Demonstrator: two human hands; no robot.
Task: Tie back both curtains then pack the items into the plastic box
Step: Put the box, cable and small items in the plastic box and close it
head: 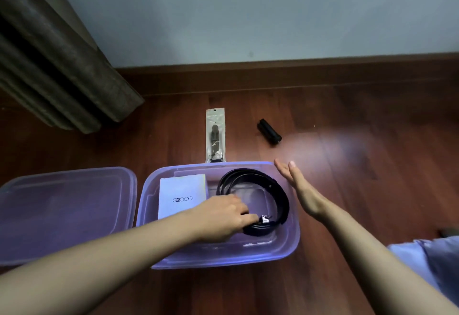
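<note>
A translucent purple plastic box point(285, 247) sits open on the wooden floor. Inside lie a white G2000 booklet point(180, 194) on the left and a coiled black belt point(278, 190) on the right. My left hand point(223, 218) reaches into the box and grips the belt near its buckle end. My right hand point(298, 185) hovers flat over the box's right rim, fingers straight, holding nothing. Beyond the box lie a clear packet point(215, 134) with a small dark item in it and a black cylindrical object point(269, 131).
The box's purple lid point(64, 213) lies flat to the left of the box. A dark brown curtain point(57, 61) hangs to the floor at the upper left. A wall with a wooden skirting board point(298, 74) runs behind. My clothed knee point(432, 260) is at the right.
</note>
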